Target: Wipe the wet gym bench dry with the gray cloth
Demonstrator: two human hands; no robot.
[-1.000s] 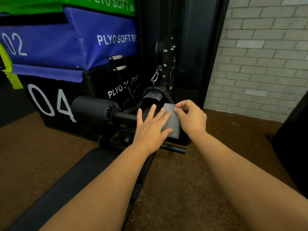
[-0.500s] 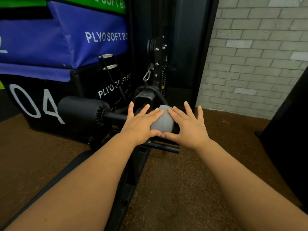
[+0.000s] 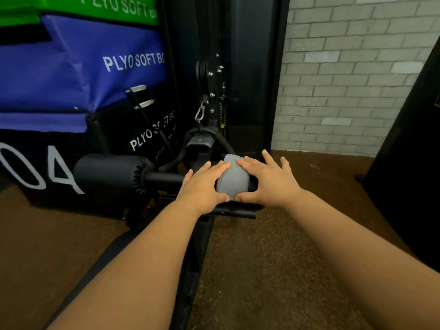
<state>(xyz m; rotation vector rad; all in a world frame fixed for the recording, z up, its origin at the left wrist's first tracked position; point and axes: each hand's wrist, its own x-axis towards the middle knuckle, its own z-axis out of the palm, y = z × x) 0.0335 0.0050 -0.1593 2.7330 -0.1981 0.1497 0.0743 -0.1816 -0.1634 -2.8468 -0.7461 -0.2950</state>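
Note:
The gray cloth (image 3: 232, 178) is draped over the right foam roller at the far end of the black gym bench. My left hand (image 3: 202, 186) presses on the cloth's left side and my right hand (image 3: 269, 182) on its right side, fingers spread. That roller is almost wholly hidden under cloth and hands. The matching left roller (image 3: 112, 173) is bare. The bench pad (image 3: 100, 263) runs toward me at lower left, mostly hidden under my left forearm.
Stacked plyo soft boxes, black (image 3: 47, 163), blue (image 3: 71, 67) and green, stand at the left. A black cable machine (image 3: 214, 91) with a carabiner and strap handle rises right behind the rollers. A white brick wall (image 3: 345, 79) is at the right, with brown turf floor (image 3: 262, 270) below.
My right hand let go of the cloth's corner and flattened onto it. Both hands now press the cloth around the roller, and it has taken a rounded shape.

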